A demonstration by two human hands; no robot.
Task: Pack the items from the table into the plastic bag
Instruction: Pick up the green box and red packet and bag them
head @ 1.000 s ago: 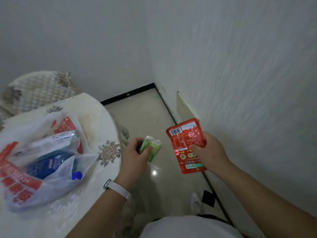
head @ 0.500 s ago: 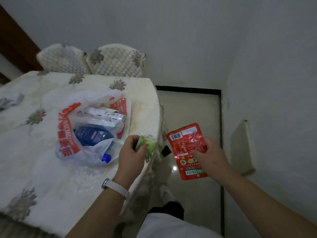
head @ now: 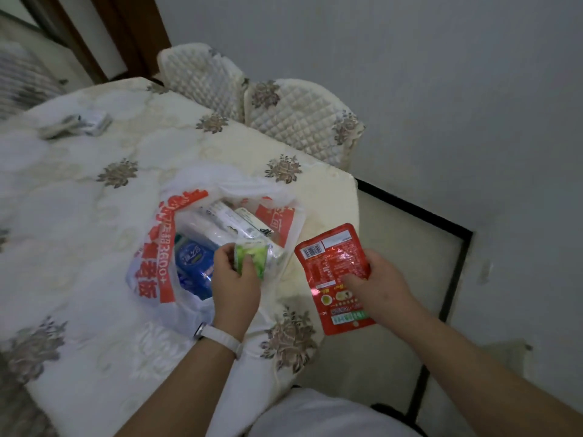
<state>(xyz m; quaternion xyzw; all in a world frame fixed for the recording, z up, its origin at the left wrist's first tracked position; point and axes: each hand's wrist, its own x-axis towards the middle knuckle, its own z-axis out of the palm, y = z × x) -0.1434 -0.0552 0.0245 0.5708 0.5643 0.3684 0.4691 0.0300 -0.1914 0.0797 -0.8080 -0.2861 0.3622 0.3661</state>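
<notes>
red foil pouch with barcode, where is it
Head view, right of centre: the right hand holds the red foil pouch beside the white plastic bag, at the edge of the table.

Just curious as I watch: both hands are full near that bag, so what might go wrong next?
1. The left hand holds the green packet at the limp rim of the plastic bag; dropped there, it might slide out onto the table.
2. The right hand pinches the red pouch by one side, partly past the table's edge, so a slip could send it to the floor.
</notes>
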